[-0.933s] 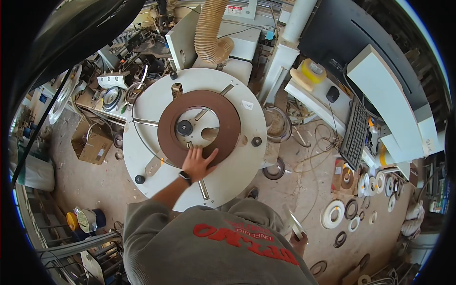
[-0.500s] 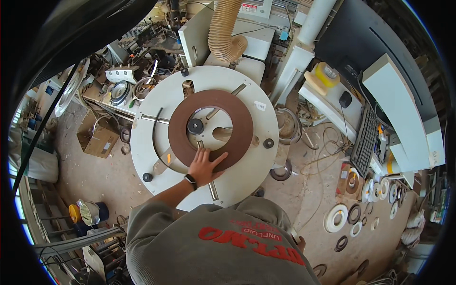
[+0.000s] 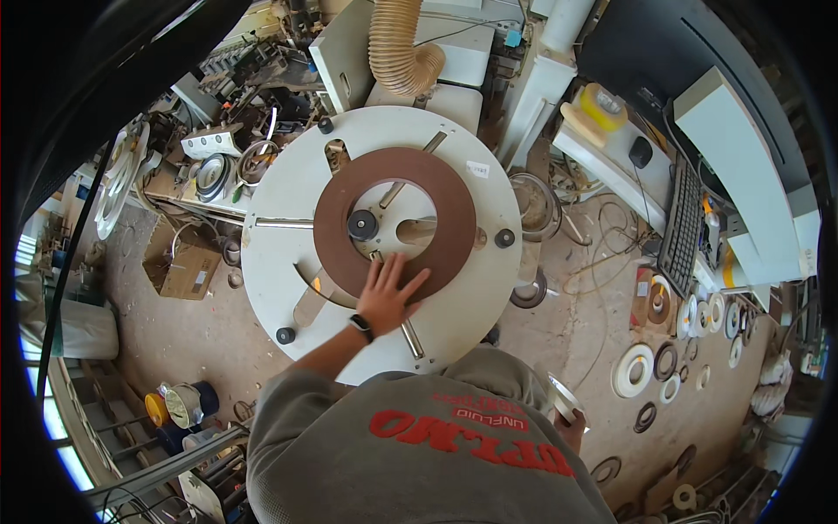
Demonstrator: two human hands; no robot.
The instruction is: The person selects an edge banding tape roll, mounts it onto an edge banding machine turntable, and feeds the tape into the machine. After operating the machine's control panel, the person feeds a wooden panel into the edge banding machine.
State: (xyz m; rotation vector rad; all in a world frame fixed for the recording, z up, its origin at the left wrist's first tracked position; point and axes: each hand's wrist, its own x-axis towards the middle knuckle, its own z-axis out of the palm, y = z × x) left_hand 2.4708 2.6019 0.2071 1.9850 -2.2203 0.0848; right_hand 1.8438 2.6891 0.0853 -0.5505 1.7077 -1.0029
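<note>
A large brown roll of edge banding (image 3: 449, 214) lies flat on a round white turntable (image 3: 275, 188). Its loose dark end (image 3: 305, 281) curls out over the turntable at the left. My left hand (image 3: 387, 297), a watch on its wrist, rests on the roll's near rim with fingers spread. Inside the roll's opening stands a black knob (image 3: 362, 224). Low on the right, beside my body, my right hand (image 3: 572, 428) is closed on a pale, shiny band-like thing (image 3: 564, 397); its exact kind is unclear, and part of the hand is hidden.
Black pegs (image 3: 504, 237) stand up near the turntable's edge. A ribbed hose (image 3: 393, 44) hangs beyond it. At right are a keyboard (image 3: 679, 231) and mouse (image 3: 641, 153). Several coils (image 3: 633, 370) lie on the floor. A cardboard box (image 3: 183, 262) sits at left.
The loose end reaching out from the roll is much shorter. My left hand stays on the near rim. My right hand has come further into view with the pale thing.
</note>
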